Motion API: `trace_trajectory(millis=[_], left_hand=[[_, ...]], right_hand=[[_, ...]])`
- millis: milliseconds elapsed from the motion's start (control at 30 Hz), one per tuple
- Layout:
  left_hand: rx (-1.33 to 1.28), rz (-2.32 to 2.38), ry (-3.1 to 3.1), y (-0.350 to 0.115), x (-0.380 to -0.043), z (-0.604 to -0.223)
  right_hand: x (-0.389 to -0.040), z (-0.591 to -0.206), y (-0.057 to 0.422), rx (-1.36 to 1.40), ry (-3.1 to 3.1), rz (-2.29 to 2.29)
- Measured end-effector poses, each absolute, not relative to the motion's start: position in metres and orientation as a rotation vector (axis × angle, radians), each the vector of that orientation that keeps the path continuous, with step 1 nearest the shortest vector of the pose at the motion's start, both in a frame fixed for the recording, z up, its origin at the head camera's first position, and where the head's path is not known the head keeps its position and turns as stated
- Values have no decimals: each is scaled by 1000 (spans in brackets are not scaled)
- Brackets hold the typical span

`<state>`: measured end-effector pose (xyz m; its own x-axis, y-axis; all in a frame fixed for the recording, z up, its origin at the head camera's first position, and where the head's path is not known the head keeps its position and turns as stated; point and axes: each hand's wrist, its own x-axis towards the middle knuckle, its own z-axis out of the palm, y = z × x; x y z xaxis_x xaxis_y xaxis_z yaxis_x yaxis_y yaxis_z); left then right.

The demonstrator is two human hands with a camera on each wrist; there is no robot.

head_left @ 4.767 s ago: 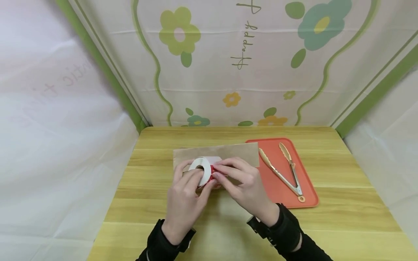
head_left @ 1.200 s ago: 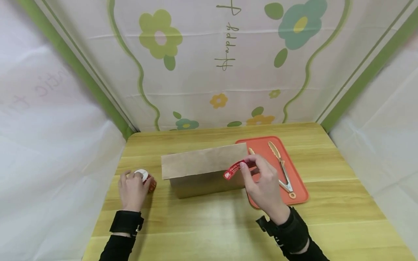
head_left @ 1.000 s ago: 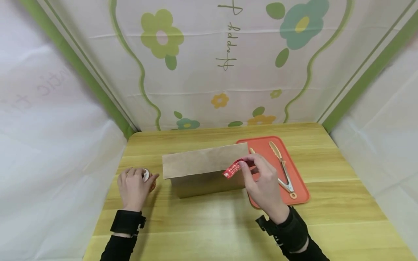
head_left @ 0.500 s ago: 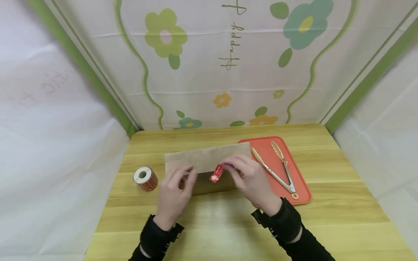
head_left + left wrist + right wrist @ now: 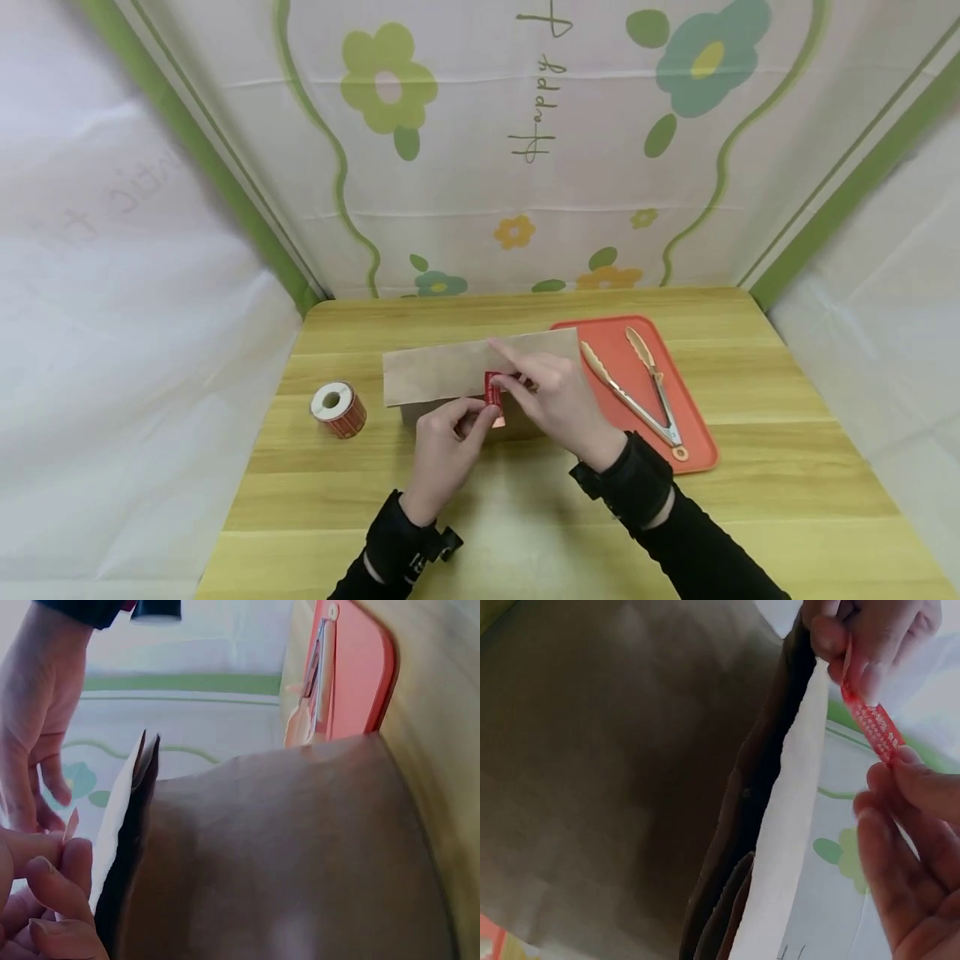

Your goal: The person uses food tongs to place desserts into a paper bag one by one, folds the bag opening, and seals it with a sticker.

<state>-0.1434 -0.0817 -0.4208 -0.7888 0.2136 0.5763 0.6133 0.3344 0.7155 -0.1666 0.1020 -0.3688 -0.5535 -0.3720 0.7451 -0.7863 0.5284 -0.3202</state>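
In the head view a small red sticker (image 5: 492,398) with white print is held over the front of a brown paper bag (image 5: 435,371). My left hand (image 5: 447,446) pinches its lower end. My right hand (image 5: 558,400) pinches the other end between thumb and finger, clearest in the right wrist view, where the sticker (image 5: 874,724) stretches between both hands. The bag stands on the table with its top edge folded over toward me. Layered paper edges show along the fold in the right wrist view. Only a thin tip of the sticker (image 5: 71,823) shows in the left wrist view.
A roll of red stickers (image 5: 339,410) stands on the wooden table (image 5: 300,517), left of the bag. To the right, a red tray (image 5: 693,433) holds metal tongs (image 5: 637,410) with tan tips; its left side reaches behind the bag. Printed cloth (image 5: 465,167) hangs behind the table.
My left hand set the sticker roll down at the left and came to the bag, where it now pinches the sticker. My right hand brought the sticker, earlier peeled off the roll, leftward.
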Motion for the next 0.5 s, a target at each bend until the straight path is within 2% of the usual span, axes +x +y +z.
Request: trace_trajectory(millis=[500], left_hand=[[-495,-1605,-2374,-71,-142,-434]], right_hand=[[-193,-375,100,950,-2289,672]])
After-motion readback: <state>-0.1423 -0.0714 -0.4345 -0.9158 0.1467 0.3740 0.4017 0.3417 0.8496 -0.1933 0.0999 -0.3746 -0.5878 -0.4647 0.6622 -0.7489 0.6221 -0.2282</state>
